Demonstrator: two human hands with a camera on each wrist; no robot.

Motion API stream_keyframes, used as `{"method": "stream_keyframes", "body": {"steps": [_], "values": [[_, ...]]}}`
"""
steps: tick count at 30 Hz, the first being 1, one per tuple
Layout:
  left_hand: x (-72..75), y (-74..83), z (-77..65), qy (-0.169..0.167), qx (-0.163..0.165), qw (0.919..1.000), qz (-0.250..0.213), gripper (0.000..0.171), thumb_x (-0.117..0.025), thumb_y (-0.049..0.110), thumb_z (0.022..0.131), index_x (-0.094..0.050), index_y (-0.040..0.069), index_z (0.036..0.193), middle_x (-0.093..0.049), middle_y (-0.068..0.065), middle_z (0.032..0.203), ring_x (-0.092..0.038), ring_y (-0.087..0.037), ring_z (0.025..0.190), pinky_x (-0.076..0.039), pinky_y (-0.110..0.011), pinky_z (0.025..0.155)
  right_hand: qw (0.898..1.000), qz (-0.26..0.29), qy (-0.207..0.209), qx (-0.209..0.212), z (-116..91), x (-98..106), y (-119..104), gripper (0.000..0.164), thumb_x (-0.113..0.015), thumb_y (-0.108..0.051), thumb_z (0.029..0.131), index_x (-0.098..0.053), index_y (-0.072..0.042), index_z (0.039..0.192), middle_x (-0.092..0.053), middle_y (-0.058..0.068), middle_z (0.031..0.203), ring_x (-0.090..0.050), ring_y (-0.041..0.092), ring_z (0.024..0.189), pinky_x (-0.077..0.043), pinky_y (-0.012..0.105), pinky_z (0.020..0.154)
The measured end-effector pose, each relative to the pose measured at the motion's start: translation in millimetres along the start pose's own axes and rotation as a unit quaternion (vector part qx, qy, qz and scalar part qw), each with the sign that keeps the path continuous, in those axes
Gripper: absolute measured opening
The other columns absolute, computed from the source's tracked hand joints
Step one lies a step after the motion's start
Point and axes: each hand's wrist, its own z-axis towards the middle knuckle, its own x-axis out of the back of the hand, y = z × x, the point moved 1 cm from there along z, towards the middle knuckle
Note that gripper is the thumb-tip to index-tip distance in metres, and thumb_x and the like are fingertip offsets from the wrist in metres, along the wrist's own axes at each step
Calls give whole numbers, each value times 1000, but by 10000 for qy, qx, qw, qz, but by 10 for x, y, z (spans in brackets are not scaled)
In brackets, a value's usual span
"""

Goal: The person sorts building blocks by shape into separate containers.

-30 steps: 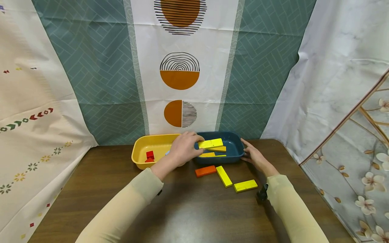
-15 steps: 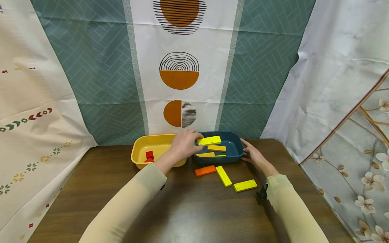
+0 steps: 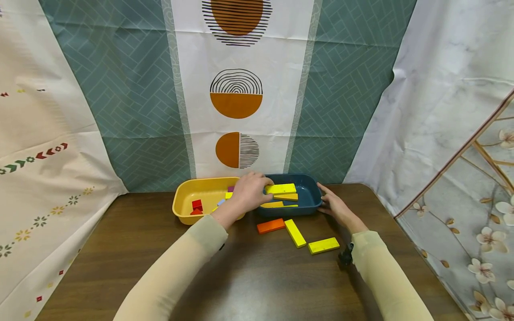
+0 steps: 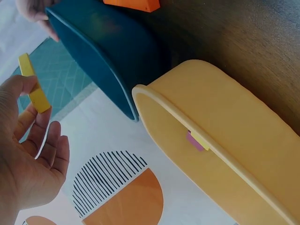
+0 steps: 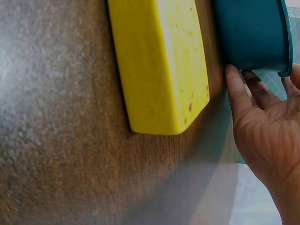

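Observation:
My left hand (image 3: 250, 191) pinches a yellow rectangular block (image 3: 281, 189) between thumb and fingertips, held over the left part of the dark blue bin (image 3: 309, 210). In the left wrist view the block (image 4: 33, 84) is clear of the bin wall. An orange-yellow block (image 3: 286, 196) and another orange-yellow block (image 3: 272, 204) lie inside that bin, beside a thin yellow edge. At the bin's right end, my right hand (image 3: 339, 208) touches the outer wall with spread fingers. The right wrist view shows its fingertips against the bin (image 5: 255, 37), some hidden behind it.
Left of the blue bin stands a yellow bin (image 3: 180, 216) with red blocks (image 3: 197, 205) and other colored pieces, partly covered by my left hand. On the table (image 3: 257, 276) lie an orange block (image 3: 271, 226), a yellow block (image 3: 295, 233) and another yellow block (image 3: 323, 245).
My left hand and the pinched yellow block rise a little, then shift slightly right and down over the blue bin. More pieces in the yellow bin show. The right hand stays in place.

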Motion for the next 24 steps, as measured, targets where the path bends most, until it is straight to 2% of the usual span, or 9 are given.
{"method": "stream_keyframes", "body": {"steps": [4, 9, 16, 24], "values": [[-10, 21, 19, 28, -6, 10000, 41, 38, -76, 39, 91, -75, 21, 125, -66, 2, 107, -51, -18, 95, -46, -32, 86, 10000, 70, -26, 12, -18, -8, -27, 66, -28, -9, 105, -10, -23, 167, 5, 16, 170, -24, 47, 147, -29, 61, 115], [-26, 34, 49, 29, 12, 9999, 111, 39, -76, 39, 92, -75, 21, 126, -66, 2, 107, -51, -18, 95, -45, -31, 86, 9997, 223, -114, -39, -85, -30, -145, 67, -28, -5, 104, -9, -17, 166, 6, 19, 169, -21, 50, 147, -27, 63, 115], [-82, 49, 94, -74, 43, 9998, 176, 40, -74, 40, 93, -74, 22, 128, -66, 2, 111, -50, -18, 98, -45, -31, 89, 9999, 77, -70, 65, -22, 8, -10, 66, -28, -9, 105, -9, -23, 167, 4, 16, 170, -25, 46, 148, -30, 60, 115], [-130, 44, 108, -161, 0, 9997, 194, 37, -73, 37, 94, -75, 21, 127, -64, 1, 109, -50, -19, 98, -45, -32, 89, 10000, -4, -53, 53, -11, 4, -13, 66, -29, -9, 105, -10, -23, 167, 5, 16, 170, -23, 46, 148, -30, 60, 115]]}}
